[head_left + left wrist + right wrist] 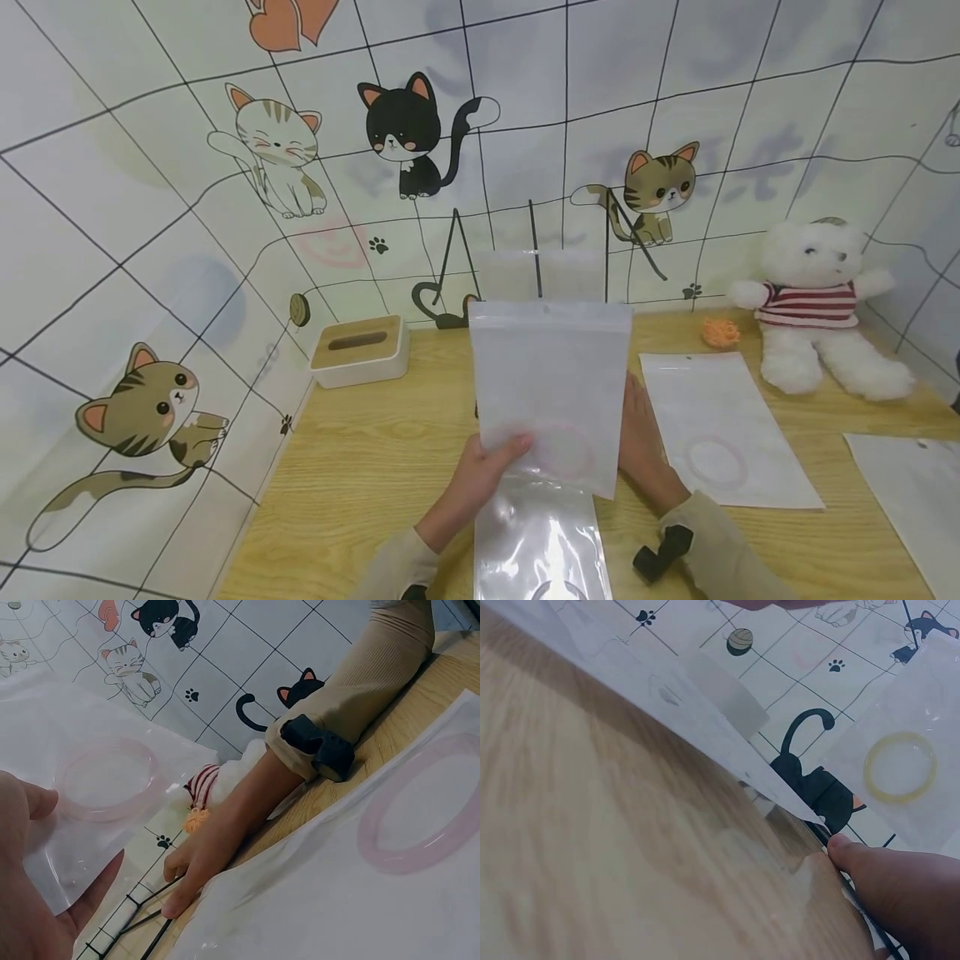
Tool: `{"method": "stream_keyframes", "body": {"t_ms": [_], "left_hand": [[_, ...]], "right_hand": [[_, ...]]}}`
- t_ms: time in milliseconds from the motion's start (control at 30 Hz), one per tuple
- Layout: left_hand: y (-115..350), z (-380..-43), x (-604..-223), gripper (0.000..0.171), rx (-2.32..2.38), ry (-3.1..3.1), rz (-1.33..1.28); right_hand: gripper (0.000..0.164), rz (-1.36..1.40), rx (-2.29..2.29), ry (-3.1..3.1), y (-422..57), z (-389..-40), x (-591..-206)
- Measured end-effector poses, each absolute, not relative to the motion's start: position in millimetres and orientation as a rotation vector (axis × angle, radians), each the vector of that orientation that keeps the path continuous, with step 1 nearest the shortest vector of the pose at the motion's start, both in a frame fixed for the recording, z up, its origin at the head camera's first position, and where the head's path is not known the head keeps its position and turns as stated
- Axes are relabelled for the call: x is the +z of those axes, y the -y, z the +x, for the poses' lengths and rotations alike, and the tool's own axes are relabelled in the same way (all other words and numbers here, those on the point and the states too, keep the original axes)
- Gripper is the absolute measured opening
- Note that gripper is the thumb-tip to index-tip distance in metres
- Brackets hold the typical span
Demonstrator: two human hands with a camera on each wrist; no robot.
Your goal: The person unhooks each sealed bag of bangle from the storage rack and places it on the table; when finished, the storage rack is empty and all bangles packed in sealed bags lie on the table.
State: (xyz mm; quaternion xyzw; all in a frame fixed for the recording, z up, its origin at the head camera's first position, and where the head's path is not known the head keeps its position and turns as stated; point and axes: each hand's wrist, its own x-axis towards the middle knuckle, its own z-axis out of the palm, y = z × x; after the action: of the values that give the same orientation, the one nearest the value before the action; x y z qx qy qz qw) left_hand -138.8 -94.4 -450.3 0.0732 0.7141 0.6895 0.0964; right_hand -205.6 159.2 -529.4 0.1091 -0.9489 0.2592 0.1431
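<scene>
My left hand (476, 475) pinches a white zip bag (551, 375) upright, thumb on its front face. A pale pink ring (109, 780), bangle-like, shows through the bag. Behind it, my right hand (645, 442) is partly hidden in the head view. In the left wrist view the right hand (214, 851) grips a black wire rack (142, 922); its thumb (847, 851) lies on a dark bar in the right wrist view. A bag with a yellow ring (900, 766) stands near the rack. A shiny bag (536, 533) lies on the table below.
Right of the hands lie a white bag with a pink ring (716, 462) and another white bag (911, 500). A white teddy bear (810, 308) and an orange tuft (720, 333) sit at the back right, and a wood-topped tissue box (360, 350) stands back left.
</scene>
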Motion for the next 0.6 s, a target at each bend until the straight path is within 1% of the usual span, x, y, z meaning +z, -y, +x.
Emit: {"method": "stream_keyframes", "body": {"t_ms": [133,167,300,367,400,467,500,600], "left_hand": [[102,-131,-445,0.031,2.065,-2.114,0.189],[105,-130,-445,0.031,2.069,-2.112,0.179],[120,-125,-442,0.029,2.067,-2.121,0.139],[129,-123,-441,0.027,2.059,-2.145,0.106],[134,-122,-441,0.026,2.058,-2.159,0.081],[144,-120,-441,0.026,2.056,-2.191,0.016],[150,-119,-442,0.026,2.049,-2.21,-0.017],[169,-117,-442,0.027,2.029,-2.271,-0.102]], "right_hand": [[0.079,0.282,0.612,2.794,-158,-207,-528],[0.076,0.273,0.606,2.806,-157,-208,-528],[0.081,0.205,0.701,2.873,-156,-214,-529],[0.087,0.175,0.776,2.882,-155,-216,-530],[0.094,0.162,0.796,2.883,-154,-217,-530],[0.101,0.153,0.811,2.878,-153,-217,-531],[0.108,0.152,0.809,2.871,-153,-217,-531],[0.113,0.15,0.812,2.864,-153,-216,-532]]}}
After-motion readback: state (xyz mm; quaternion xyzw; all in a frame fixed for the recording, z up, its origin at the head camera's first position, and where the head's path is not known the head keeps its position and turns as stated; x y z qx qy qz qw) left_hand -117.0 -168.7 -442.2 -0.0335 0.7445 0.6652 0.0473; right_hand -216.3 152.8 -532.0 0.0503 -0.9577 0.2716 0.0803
